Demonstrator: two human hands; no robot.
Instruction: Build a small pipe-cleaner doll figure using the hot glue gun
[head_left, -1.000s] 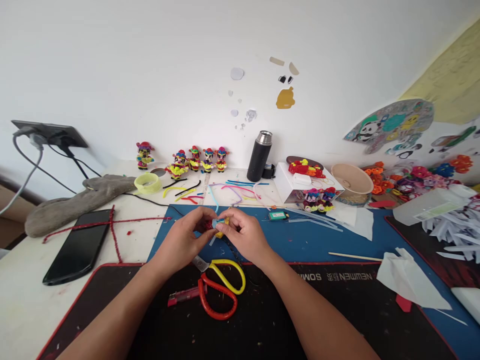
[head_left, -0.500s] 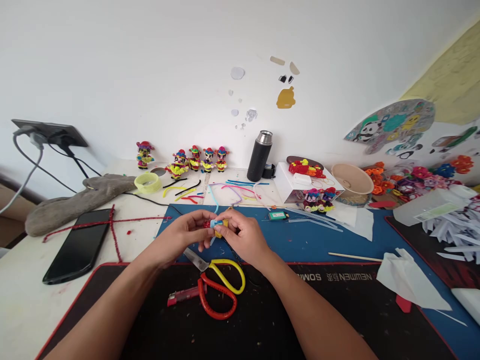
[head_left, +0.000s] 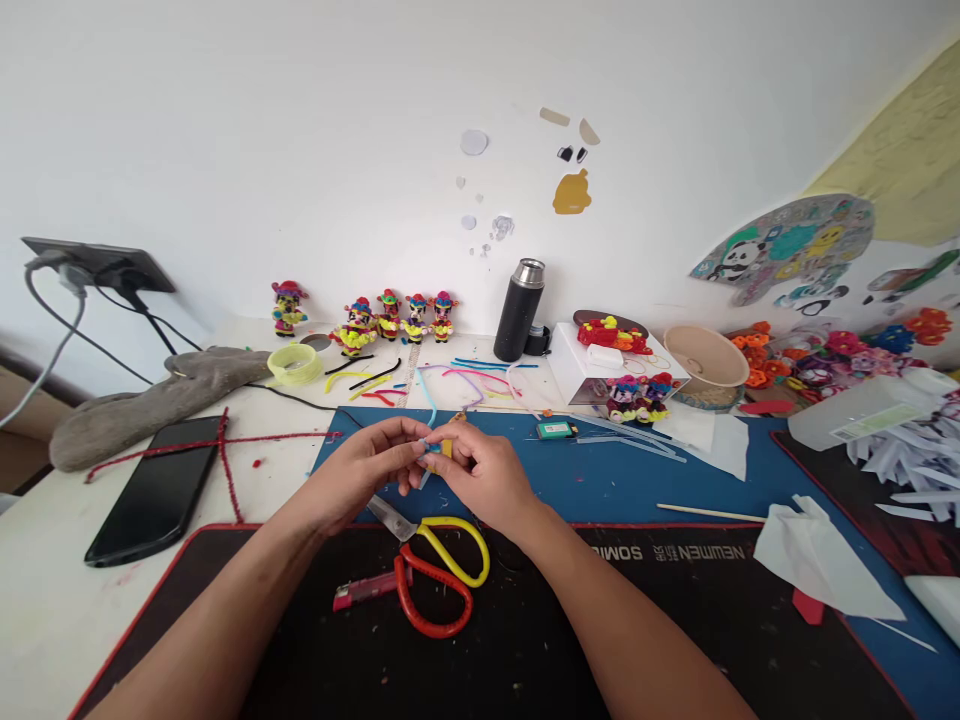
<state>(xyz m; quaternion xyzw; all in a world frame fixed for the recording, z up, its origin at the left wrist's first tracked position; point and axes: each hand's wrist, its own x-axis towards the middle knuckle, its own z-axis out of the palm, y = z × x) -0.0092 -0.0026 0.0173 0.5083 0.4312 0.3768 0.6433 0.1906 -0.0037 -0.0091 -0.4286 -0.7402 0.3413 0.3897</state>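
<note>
Left hand (head_left: 352, 475) and right hand (head_left: 495, 480), fingertips nearly closed, pinch a small blue-and-yellow craft piece (head_left: 433, 449) beyond the flat black desk mat's (head_left: 540, 620) far edge; uneven pressure could bend it.

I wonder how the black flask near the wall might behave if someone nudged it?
Being tall and narrow, the black flask would probably tip if pushed near its top. Its silver neck suggests metal, so it should stay stiff. Its round body would likely roll once on its side.
</note>
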